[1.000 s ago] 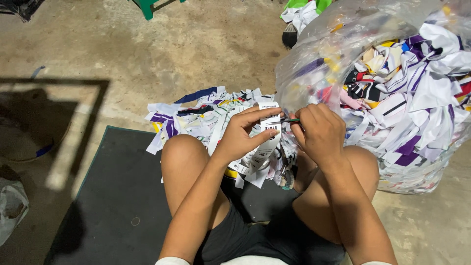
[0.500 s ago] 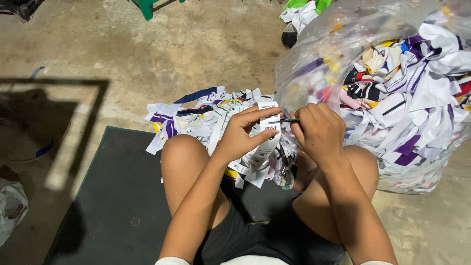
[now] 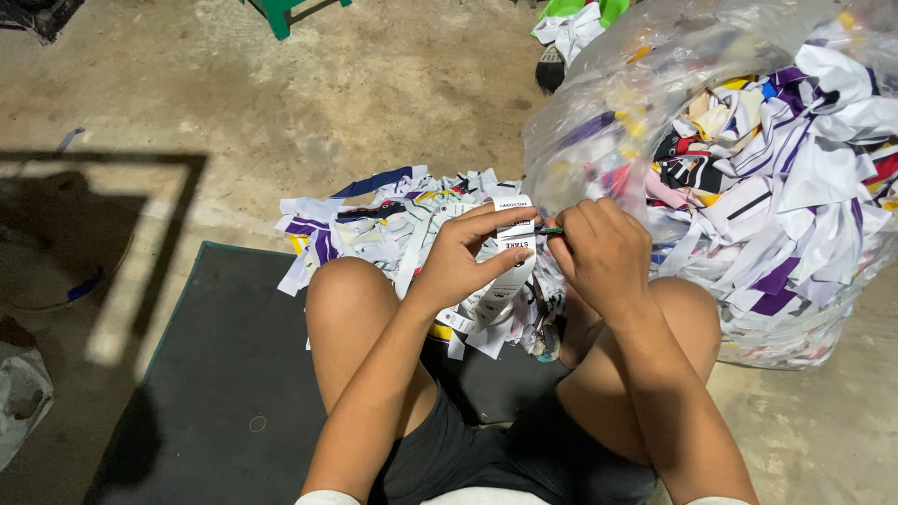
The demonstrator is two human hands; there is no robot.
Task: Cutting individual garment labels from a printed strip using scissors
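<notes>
My left hand [image 3: 465,257] pinches a white printed label strip [image 3: 510,266] between thumb and fingers, held up over my knees. My right hand [image 3: 603,252] is closed around a small thin tool [image 3: 548,230] whose dark tip pokes out toward the label. Both hands meet in front of a pile of white, purple and yellow fabric scraps [image 3: 374,224] lying on the floor between my legs.
A large clear plastic bag [image 3: 748,168] stuffed with fabric scraps stands at the right, against my right knee. I sit on a dark mat [image 3: 215,393] on a concrete floor. A green stool leg [image 3: 279,14] is at the top, a crumpled plastic bag [image 3: 21,402] at the far left.
</notes>
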